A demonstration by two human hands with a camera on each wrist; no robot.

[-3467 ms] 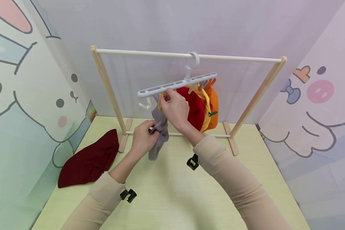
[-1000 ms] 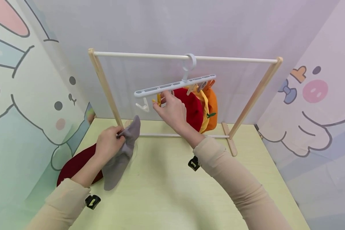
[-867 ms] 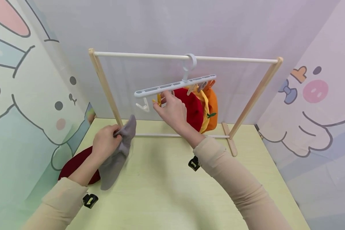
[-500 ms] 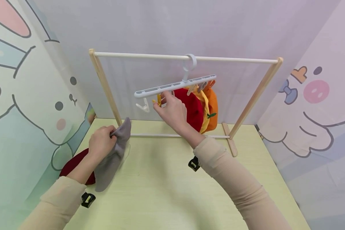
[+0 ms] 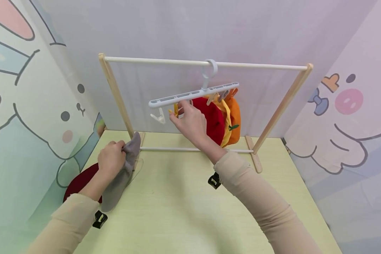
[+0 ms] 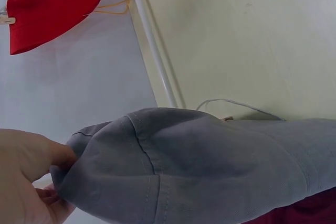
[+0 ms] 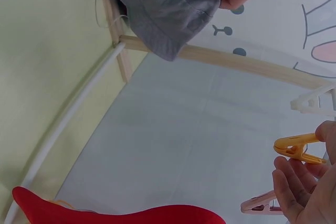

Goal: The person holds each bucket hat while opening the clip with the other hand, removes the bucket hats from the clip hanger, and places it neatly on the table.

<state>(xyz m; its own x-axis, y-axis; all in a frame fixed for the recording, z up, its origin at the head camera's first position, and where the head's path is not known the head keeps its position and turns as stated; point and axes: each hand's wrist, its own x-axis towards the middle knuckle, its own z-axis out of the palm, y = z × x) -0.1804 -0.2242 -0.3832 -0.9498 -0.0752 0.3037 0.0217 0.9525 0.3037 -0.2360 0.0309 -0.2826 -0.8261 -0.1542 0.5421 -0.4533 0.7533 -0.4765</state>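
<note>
In the head view, the left hand (image 5: 111,158) has its grip pinching the edge of a gray bucket hat (image 5: 116,187), which hangs over the worktop (image 5: 184,201) beside a maroon hat (image 5: 82,183). The gray bucket hat's long axis slants from upper right to lower left. It lies left of and below the yellow clothespin (image 5: 176,110), well apart from it; the left hand is the nearer one. The right hand (image 5: 193,121) has its grip on that clothespin, under the gray hanger (image 5: 190,95). Compared with the earliest frame, the gray bucket hat has moved from just below the hanger down to the left, while the right hand has stayed at the clothespin.

In the left wrist view, thumb and fingers pinch one end of the gray bucket hat, and the rest stretches away to the right, a thin cord (image 6: 241,103) showing behind.

In the right wrist view, thumb and fingers squeeze the yellow clothespin between a white clip (image 7: 312,102) and a pink clip (image 7: 261,203); whether its mouth is parted I cannot tell.
</note>
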